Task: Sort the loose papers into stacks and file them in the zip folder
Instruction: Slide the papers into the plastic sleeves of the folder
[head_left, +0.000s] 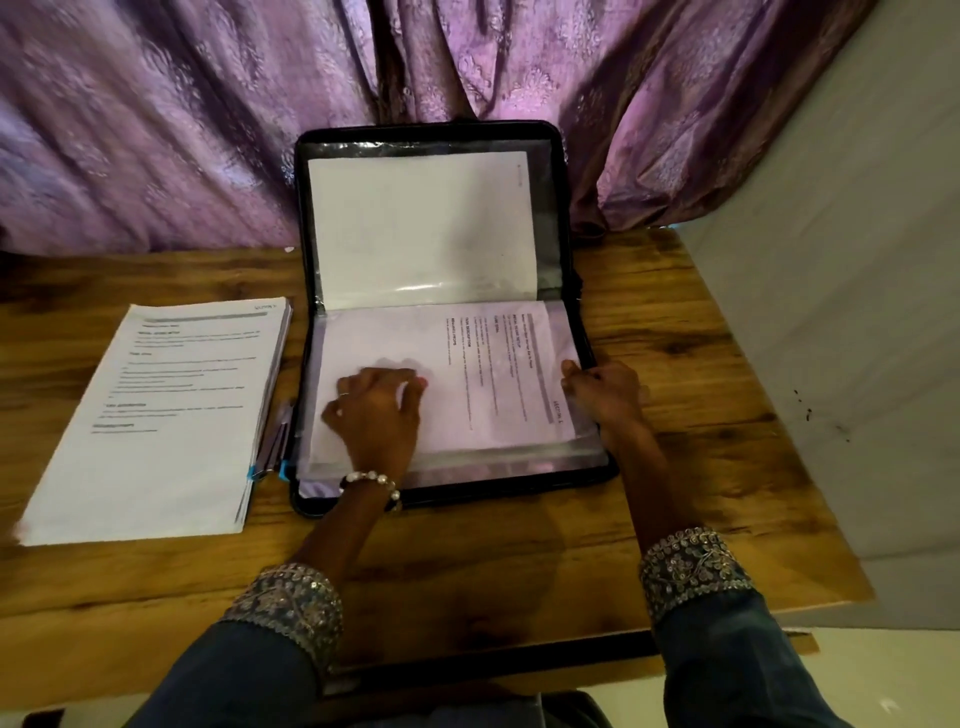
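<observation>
Black zip folder (563, 218) open under both hands.

A black zip folder (566, 218) is lying open on the wooden table, its upper half leaning upright against the purple curtain and showing a blank white sheet (421, 223) under clear plastic. A printed page (483, 364) is lying sideways in the lower sleeve. A thick stack of printed papers (161, 415) is sitting just left of the folder.

Black zip folder (566, 208), open: one
White printed paper stack (156, 421): one
Bare hands: two, left (376, 415), right (605, 389)
</observation>
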